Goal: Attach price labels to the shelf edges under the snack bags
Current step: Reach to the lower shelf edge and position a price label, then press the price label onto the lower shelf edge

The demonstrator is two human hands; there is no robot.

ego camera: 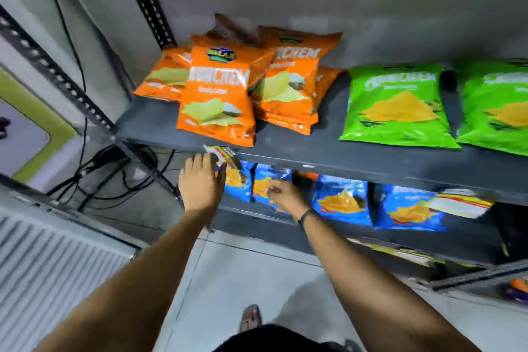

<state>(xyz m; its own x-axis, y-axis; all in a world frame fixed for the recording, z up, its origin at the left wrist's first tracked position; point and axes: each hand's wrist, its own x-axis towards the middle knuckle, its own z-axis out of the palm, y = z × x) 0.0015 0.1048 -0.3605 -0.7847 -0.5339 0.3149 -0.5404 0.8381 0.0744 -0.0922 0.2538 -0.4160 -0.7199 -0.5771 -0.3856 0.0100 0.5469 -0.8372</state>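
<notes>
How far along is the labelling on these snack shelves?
Done: one label already hangs on the shelf edge by the blue bags. In hand: the left hand presses a label to the edge under the orange bags; the right hand pinches something small, too blurred to identify. Left: no label shows under the green bags.

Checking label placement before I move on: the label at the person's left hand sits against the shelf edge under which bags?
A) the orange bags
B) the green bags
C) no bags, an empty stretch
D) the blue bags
A: the left hand presses the price label to the shelf edge directly below the front orange bag; the green bags lie farther right.
</notes>
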